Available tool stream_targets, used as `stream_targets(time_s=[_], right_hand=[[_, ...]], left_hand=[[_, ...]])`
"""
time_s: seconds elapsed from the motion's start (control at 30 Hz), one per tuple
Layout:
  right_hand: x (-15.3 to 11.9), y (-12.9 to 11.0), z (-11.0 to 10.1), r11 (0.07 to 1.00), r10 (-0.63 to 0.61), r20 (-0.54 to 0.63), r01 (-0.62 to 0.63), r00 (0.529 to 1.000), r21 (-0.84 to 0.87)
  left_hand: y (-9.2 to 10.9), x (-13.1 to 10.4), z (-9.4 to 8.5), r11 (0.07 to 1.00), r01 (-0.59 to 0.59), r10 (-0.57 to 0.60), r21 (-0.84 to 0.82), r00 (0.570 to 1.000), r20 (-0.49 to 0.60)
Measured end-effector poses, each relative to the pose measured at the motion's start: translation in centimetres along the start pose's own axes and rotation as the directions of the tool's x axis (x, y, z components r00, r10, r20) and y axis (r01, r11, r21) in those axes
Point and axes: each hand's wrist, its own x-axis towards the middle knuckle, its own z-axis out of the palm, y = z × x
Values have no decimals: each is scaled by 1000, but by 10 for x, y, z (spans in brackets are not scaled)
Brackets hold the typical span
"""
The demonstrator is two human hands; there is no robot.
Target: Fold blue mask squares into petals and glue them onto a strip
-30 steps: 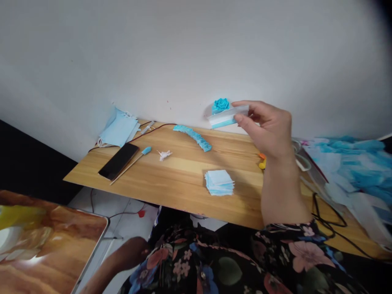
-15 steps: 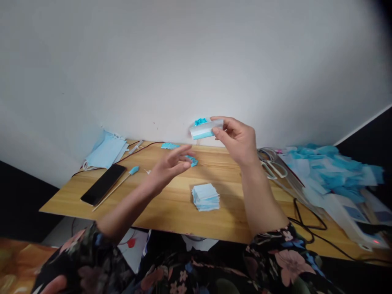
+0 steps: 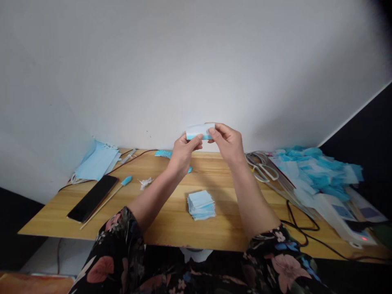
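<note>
Both hands hold a folded strip of white and blue face-mask fabric (image 3: 197, 129) up in front of the wall, above the table's back edge. My left hand (image 3: 183, 152) is closed on its left lower edge, thumb on the near face. On the right side, my right hand (image 3: 229, 145) pinches the same strip between thumb and fingers. Below them on the table lies a stack of cut mask-fabric squares (image 3: 200, 205). A small bright blue piece (image 3: 190, 169) shows partly behind my left wrist, and a crumpled blue strip (image 3: 163, 154) lies near the wall.
At left are face masks (image 3: 96, 161), a black phone (image 3: 93, 199), a thin stick with a blue tip (image 3: 102, 203) and a white scrap (image 3: 145, 183). To the right: scissors (image 3: 268, 173), a heap of blue and white fabric pieces (image 3: 318, 169), black cables (image 3: 295, 222) and a white power strip (image 3: 343, 220).
My left hand, open and apart before, has moved up and gripped the strip. The right hand keeps its hold. The crinkled blue bit seen behind the strip is now out of sight.
</note>
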Motion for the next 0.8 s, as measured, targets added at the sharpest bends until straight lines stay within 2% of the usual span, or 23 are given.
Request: stream_targets(time_s=[0.17,0.37,0.47,0.53,0.63,0.73,0.8], right_hand=[[3,-6,-10,1000,7,-29,-7,1000,14],[4,-1,-11,999,22,-14,-22,1000,-25],[3,-5,-14,998,-46,-6,46,999,-42],[1,-10,-18,986,-152,39,154,988,-64],[-1,-19,-27,942,-302,113,315,947,-120],[-4,-28,-35,910,-344,179,374,922,-176],[-4,-32,-37,899,-345,219,388,913,-203]], left_hand=[[-6,4,-2,996,-18,17,85,1000,11],[-8,6,-1,978,-74,67,197,997,45],[-5,10,-4,960,-145,132,239,989,68],[-3,12,-8,933,-233,218,274,972,83],[1,14,-18,837,-416,412,356,907,91],[4,16,-29,642,-617,624,455,765,157],[7,18,-35,509,-698,706,504,673,219]])
